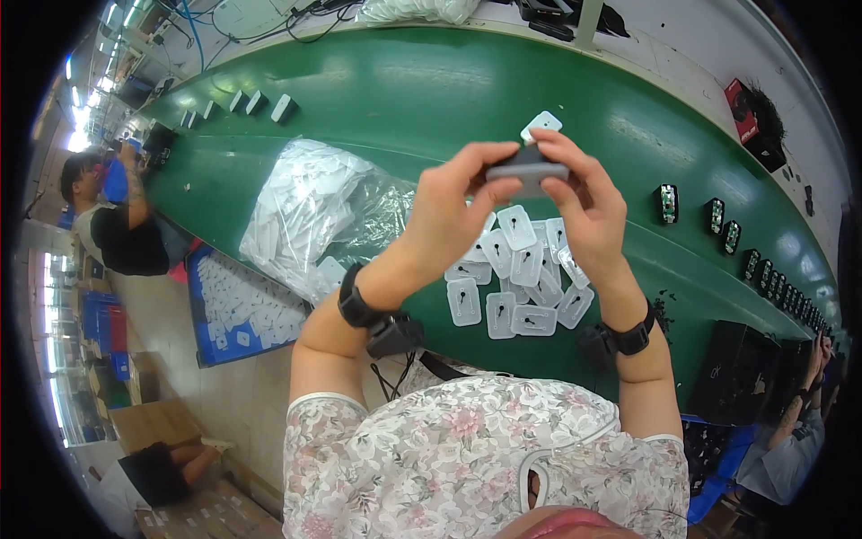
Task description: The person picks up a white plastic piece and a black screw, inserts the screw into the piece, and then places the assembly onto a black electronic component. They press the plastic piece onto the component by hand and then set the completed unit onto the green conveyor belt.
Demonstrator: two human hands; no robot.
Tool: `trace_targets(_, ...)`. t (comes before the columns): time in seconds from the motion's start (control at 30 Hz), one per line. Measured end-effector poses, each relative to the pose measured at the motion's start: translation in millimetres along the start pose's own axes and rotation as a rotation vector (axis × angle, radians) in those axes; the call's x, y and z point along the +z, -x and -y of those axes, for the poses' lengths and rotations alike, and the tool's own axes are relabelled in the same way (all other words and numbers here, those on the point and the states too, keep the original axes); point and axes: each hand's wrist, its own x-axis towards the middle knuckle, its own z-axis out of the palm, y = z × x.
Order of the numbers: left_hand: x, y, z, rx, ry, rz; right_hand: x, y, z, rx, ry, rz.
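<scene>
My left hand (449, 198) and my right hand (593, 193) together grip a small dark grey casing (530, 171), raised above the green bench. Fingers of both hands close round its two ends, thumbs on the near side. Just behind it lies one white rounded plate (544, 123), partly hidden by my right fingers. Below my hands, several white plates (521, 235) with small black marks lie in a loose, overlapping pile. To the left of the pile rests a clear plastic bag (310, 193) full of similar white pieces.
Several closed casings (284, 108) stand at the back left of the bench (404, 81). Black units with exposed circuit boards (668, 205) form a row along the right. A blue tray (205, 337) of white pieces and a black box (736, 373) flank me. Other people (126, 225) work at both sides.
</scene>
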Motion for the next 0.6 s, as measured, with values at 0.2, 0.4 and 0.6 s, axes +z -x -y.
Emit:
trace_targets(0.2, -40.9, -79.5, 96.3, -0.360, 0.203, -0.200, -28.1, -11.0, -7.5, 0.142, 0.265, -0.137)
trace_targets(0.4, -75.6, -110.3, 199.3, -0.627, 0.309, -0.292, -62.2, 24.5, -8.5, 0.362, 0.288, -0.116)
trace_targets(0.6, -100.8, -126.2, 197.4, -0.803, 0.001, 0.006, -86.8, 45.0, -10.8, 0.487, 0.326, -0.148)
